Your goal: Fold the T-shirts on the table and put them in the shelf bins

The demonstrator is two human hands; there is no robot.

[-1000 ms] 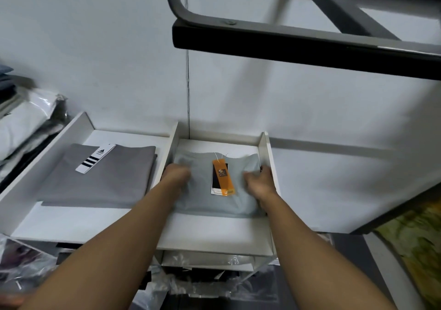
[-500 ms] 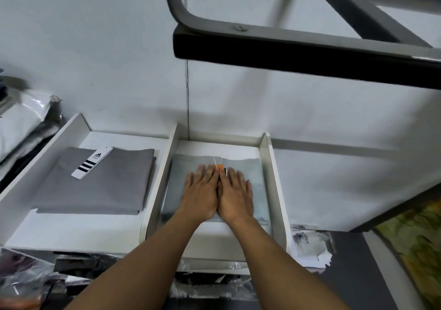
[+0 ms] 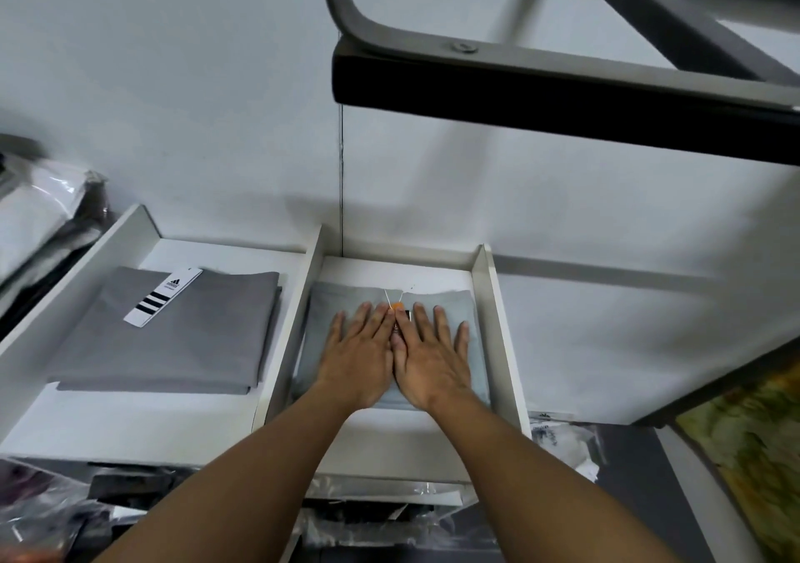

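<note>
Over at the far left, a pile of clear-plastic-wrapped garments point(image 3: 34, 224) leans against the pale wall, blurred at the edge. Next to it is the wide left compartment of the white shelf bin point(image 3: 134, 229), and in it a neatly folded dark grey T-shirt point(image 3: 182, 346) lies flat. A white card hang tag with three black stripes point(image 3: 162, 297) rests slantwise on its back left corner. Below the front edge of the shelf there are crumpled clear plastic bags point(image 3: 43, 515).

A white upright divider point(image 3: 294, 324) separates that compartment from the narrower right compartment point(image 3: 493, 324). There a folded pale grey-blue T-shirt point(image 3: 322, 324) lies flat on the floor of the bin, filling most of its width. Both of the person's hands are pressed down on top of it, side by side and touching along the inner edges. The left hand point(image 3: 359, 354) is flat, fingers straight and slightly fanned, gripping nothing. The right hand point(image 3: 433, 359) is laid the same way, palm down, fingers stretched out. A small orange hang tag on a white string point(image 3: 397, 305) peeks out between their fingertips, mostly covered.

Overhead, a dark metal frame bar point(image 3: 541, 86) crosses the upper right. Lower right, past the bin's outer wall, a crumpled clear bag point(image 3: 562, 441) lies on a dark surface, and a yellow-green patterned panel point(image 3: 753, 441) shows in the corner.
</note>
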